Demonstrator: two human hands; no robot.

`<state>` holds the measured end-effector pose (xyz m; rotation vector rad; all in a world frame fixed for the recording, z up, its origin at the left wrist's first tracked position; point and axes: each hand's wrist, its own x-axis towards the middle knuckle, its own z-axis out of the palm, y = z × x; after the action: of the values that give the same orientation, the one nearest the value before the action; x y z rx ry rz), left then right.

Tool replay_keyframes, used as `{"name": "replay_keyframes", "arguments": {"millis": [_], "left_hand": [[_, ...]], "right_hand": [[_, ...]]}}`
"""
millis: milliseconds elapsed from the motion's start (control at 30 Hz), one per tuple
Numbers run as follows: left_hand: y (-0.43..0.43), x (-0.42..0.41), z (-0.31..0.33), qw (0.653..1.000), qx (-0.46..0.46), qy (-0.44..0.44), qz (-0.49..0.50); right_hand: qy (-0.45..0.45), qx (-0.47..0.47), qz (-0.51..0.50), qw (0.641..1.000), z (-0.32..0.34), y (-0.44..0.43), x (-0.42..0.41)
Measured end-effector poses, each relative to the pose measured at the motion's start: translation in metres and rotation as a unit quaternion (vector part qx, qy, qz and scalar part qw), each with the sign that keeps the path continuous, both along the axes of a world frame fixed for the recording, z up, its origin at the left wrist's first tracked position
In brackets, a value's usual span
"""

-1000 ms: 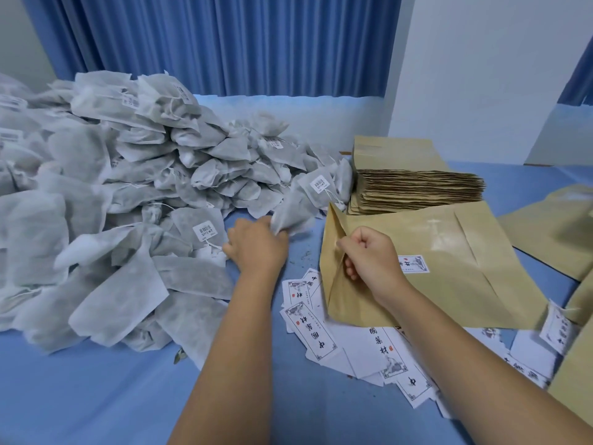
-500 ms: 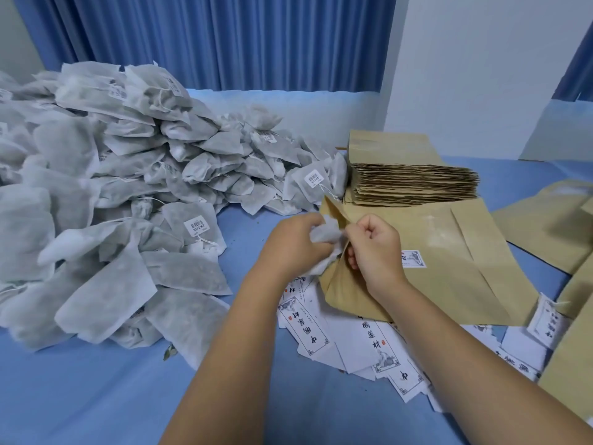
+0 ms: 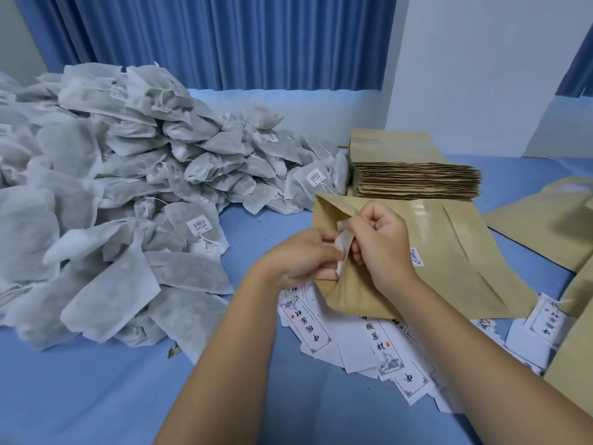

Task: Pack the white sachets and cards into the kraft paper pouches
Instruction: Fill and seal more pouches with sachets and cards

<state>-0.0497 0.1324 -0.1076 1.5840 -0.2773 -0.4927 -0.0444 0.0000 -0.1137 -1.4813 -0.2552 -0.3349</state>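
Two hands meet at the mouth of one kraft paper pouch (image 3: 449,261). The left hand (image 3: 301,255) has its fingers curled round a white sachet (image 3: 342,243) and holds it right at the pouch's open edge, partly tucked in. The right hand (image 3: 382,248) is curled too. It pinches the top edge of the pouch mouth and holds it up just beside the sachet. The two hands are almost touching. The rest of the pouch lies flat and stretches away to the right of the hands, with a small label (image 3: 416,256) on it near the right wrist. Under the hands and closer to the person lie many white cards (image 3: 369,342) with black writing, spread in a messy heap. Off to the left of the hands sits a big pile of sachets (image 3: 128,187), some with little barcode tags. Just behind the hands stands a neat stack of pouches (image 3: 417,181). More loose pouches (image 3: 545,220) lie off to the right. Everything rests on a blue table cover (image 3: 96,396), and a blue curtain (image 3: 224,40) hangs at the back.
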Motion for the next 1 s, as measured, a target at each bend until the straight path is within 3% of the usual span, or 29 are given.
{"name": "replay_keyframes", "arguments": {"millis": [67,133,267,367,433,500,567,633,700,767,933,1000], "left_hand": [[-0.010,0.002,-0.006,0.962,0.194,-0.163,0.104],[-0.021,0.002,-0.008,0.925,0.276,-0.244,0.096],[-0.026,0.001,-0.011,0.961,0.189,-0.189,0.064],[-0.012,0.000,-0.003,0.968,0.189,-0.154,0.058],[0.003,0.000,0.001,0.971,0.154,-0.148,0.104],[0.015,0.003,0.003,0.965,0.035,-0.088,0.246],[0.025,0.013,-0.002,0.900,-0.031,-0.032,0.434],[0.038,0.018,-0.007,0.822,-0.145,0.053,0.548],[0.047,0.019,-0.008,0.762,-0.332,0.139,0.539],[0.056,0.017,-0.008,0.703,-0.454,0.169,0.521],[0.066,0.011,-0.001,0.561,-0.604,0.109,0.555],[0.070,0.010,0.000,0.526,-0.635,0.100,0.557]], "right_hand": [[0.003,-0.015,0.006,1.000,-0.001,0.004,-0.004],[-0.005,-0.031,0.007,0.999,0.000,0.008,-0.007],[-0.012,-0.068,0.017,0.997,0.004,0.011,-0.009],[0.005,-0.060,0.012,0.998,0.004,0.010,-0.006],[0.013,-0.054,0.006,0.998,-0.001,0.009,-0.003],[0.029,-0.066,0.006,0.997,-0.009,0.010,-0.001],[0.043,-0.110,0.009,0.993,-0.018,0.013,0.000],[0.042,-0.157,0.016,0.987,-0.023,0.015,0.001],[0.040,-0.178,0.018,0.983,-0.024,0.016,0.001],[0.043,-0.182,0.019,0.982,-0.024,0.015,0.001],[0.048,-0.182,0.025,0.982,-0.023,0.015,0.000],[0.052,-0.168,0.032,0.984,-0.021,0.014,-0.001]]}}
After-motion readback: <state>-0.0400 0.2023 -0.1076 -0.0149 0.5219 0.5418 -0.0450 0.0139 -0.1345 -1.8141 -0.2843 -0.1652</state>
